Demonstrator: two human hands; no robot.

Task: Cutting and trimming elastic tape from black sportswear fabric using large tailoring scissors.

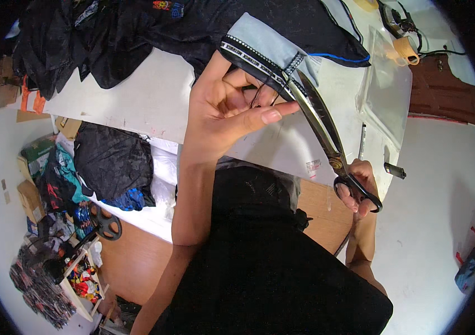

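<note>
My left hand (215,114) is raised over the white table and grips a folded garment edge (262,42), light grey with a black band, a printed tape and dark overlock stitching. Dark loose threads hang by its fingers. In my right hand (365,177) is a pair of scissors (335,159) with long metal blades and black handles. Their blades point up and left, with the tips at the stitched seam beside my left fingers. The blades are slightly apart. Whether the tips touch the cloth, I cannot tell.
A dark garment (137,36) with blue trim lies across the back of the white table (159,95). On the right are a clear plastic sheet or tray (388,92), a tape roll (406,51), a pen (362,139) and a small black object (395,170). Clothes (112,156) are piled at left.
</note>
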